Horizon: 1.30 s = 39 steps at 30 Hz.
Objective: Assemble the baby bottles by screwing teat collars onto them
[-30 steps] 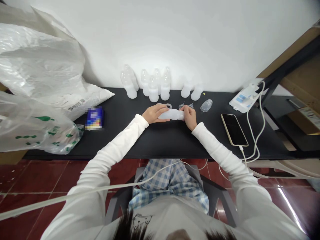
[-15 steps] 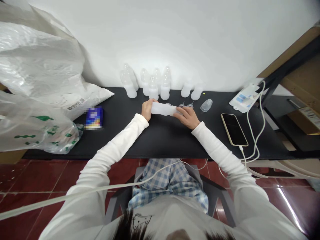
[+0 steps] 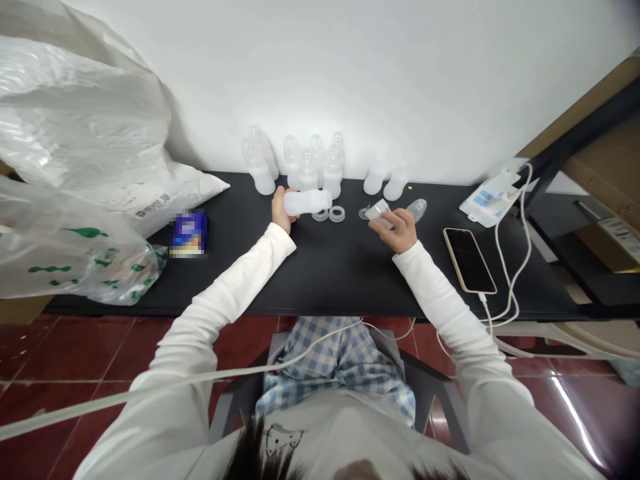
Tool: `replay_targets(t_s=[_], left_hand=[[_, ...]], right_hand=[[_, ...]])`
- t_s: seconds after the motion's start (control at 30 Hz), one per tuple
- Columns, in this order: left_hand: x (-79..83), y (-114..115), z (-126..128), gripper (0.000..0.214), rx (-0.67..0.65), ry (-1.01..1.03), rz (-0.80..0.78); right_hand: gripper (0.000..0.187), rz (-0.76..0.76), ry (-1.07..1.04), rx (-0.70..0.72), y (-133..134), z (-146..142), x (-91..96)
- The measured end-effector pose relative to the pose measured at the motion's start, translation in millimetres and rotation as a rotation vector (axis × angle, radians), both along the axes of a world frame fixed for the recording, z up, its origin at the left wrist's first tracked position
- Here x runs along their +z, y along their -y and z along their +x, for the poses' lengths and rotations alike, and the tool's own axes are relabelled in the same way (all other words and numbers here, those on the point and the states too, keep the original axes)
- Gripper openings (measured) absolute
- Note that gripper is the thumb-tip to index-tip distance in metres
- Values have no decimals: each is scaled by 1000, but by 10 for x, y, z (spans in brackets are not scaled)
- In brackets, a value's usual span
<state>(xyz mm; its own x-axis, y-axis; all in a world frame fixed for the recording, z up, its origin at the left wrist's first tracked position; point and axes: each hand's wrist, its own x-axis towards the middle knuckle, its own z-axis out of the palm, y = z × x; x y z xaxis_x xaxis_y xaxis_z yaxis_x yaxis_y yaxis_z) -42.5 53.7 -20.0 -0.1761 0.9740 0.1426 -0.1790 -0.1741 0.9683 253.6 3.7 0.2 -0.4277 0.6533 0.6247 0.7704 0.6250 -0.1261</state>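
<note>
My left hand point(image 3: 285, 208) is closed round the base of a milky-white baby bottle point(image 3: 306, 202), which lies sideways above the table with its neck pointing right. In my right hand point(image 3: 399, 230) is a clear plastic cap point(image 3: 379, 210), pinched by the fingers and apart from the bottle. Below the bottle's neck rest two translucent rings, one of them a screw ring point(image 3: 337, 214) in full view. A clear teat point(image 3: 364, 213) lies left of the cap. Just beyond my right hand is a clear domed cover point(image 3: 418, 208).
Several capped bottles point(image 3: 307, 172) stand along the wall, with two uncapped bottles point(image 3: 395, 184) to their right. A phone point(image 3: 470, 260) on a white cable lies at the right. Plastic bags point(image 3: 85, 247) and a blue packet point(image 3: 189, 233) occupy the left.
My right hand has moved right with the clear cap, away from the bottle's neck. My left hand has shifted left with the bottle, uncovering the rings.
</note>
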Motion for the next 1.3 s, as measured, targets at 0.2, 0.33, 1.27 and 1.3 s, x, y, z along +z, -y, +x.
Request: replay_targets(t_s=[0.2, 0.33, 1.27, 1.3], left_hand=[[128, 41, 19, 58, -8, 157, -109], [155, 91, 70, 57, -28, 137, -57], [-24, 519, 856, 59, -424, -1027, 707], [-22, 527, 885, 60, -432, -1043, 695]], right_hand=[[36, -184, 269, 31, -21, -113, 63], [44, -261, 367, -46, 37, -196, 105], [61, -91, -302, -597, -388, 557, 522], [60, -73, -322, -636, -399, 570, 498]])
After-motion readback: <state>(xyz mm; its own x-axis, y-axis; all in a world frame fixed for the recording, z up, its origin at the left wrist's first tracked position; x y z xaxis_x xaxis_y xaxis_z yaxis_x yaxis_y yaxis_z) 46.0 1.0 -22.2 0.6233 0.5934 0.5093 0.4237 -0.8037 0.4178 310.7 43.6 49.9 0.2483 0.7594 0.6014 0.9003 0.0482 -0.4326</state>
